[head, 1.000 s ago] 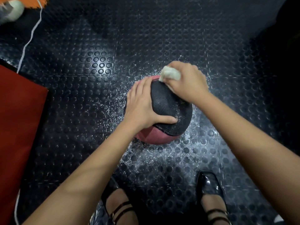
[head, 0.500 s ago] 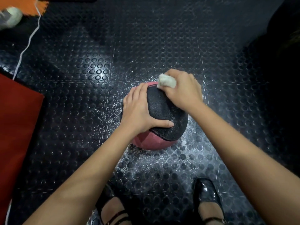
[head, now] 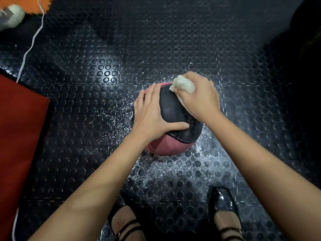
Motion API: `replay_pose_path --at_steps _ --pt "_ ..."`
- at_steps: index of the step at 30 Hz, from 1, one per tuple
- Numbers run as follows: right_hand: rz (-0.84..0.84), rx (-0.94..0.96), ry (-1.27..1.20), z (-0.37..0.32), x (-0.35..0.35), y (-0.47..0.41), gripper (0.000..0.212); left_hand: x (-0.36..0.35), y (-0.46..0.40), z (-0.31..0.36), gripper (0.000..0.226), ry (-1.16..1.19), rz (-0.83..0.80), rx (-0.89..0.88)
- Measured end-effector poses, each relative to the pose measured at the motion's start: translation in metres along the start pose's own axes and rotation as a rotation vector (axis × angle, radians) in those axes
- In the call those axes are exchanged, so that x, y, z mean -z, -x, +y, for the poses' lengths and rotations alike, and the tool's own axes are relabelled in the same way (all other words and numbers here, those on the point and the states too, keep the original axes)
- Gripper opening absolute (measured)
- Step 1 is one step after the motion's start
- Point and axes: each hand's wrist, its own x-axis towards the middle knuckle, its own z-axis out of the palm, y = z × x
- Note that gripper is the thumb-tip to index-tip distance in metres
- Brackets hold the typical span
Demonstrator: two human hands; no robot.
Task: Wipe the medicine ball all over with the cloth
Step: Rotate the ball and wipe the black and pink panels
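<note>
A black and pink medicine ball (head: 173,112) rests on the studded black floor, in the middle of the head view. My left hand (head: 151,115) lies flat over the ball's left side, thumb across the black panel, steadying it. My right hand (head: 198,98) is closed around a crumpled white cloth (head: 182,84) and presses it against the ball's far right top. Most of the cloth is hidden under my fingers. White powder specks lie on the floor around the ball.
A red mat (head: 19,136) lies at the left edge. A white cord (head: 31,44) runs from the top left down to it. A pale blurred object (head: 12,16) sits on an orange tile in the top left corner. My two black shoes (head: 224,207) stand below the ball.
The view has shifted slightly. My right hand with the cloth has stayed at the ball's far top, rubbing in small moves. My left hand keeps its hold.
</note>
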Motion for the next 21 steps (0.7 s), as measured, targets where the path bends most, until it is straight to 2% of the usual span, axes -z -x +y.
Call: replay_pose_path --at_steps 4,7,10,14,19,21 --pt "-0.056 -0.095 0.003 0.0 0.002 -0.027 0.02 -0.002 -0.004 -0.004 0.151 -0.091 -0.068 -0.109" --pt "-0.04 -0.023 0.094 -0.008 0.002 -0.02 0.017 -0.004 -0.007 -0.001 0.155 -0.101 -0.051 -0.058" --pt "-0.02 0.053 0.078 -0.005 0.003 -0.001 0.017 -0.007 -0.001 0.003 0.153 -0.099 -0.027 -0.022" --pt "0.022 -0.114 0.033 0.009 0.008 -0.011 0.02 -0.01 0.003 0.007 0.151 -0.107 -0.023 -0.001" --pt "0.049 0.043 0.076 -0.003 -0.002 0.009 0.014 -0.012 -0.001 0.008 0.149 -0.06 0.043 0.03" --pt "0.061 -0.005 0.067 0.002 0.001 0.005 0.015 -0.011 -0.001 0.01 0.149 -0.052 0.036 0.038"
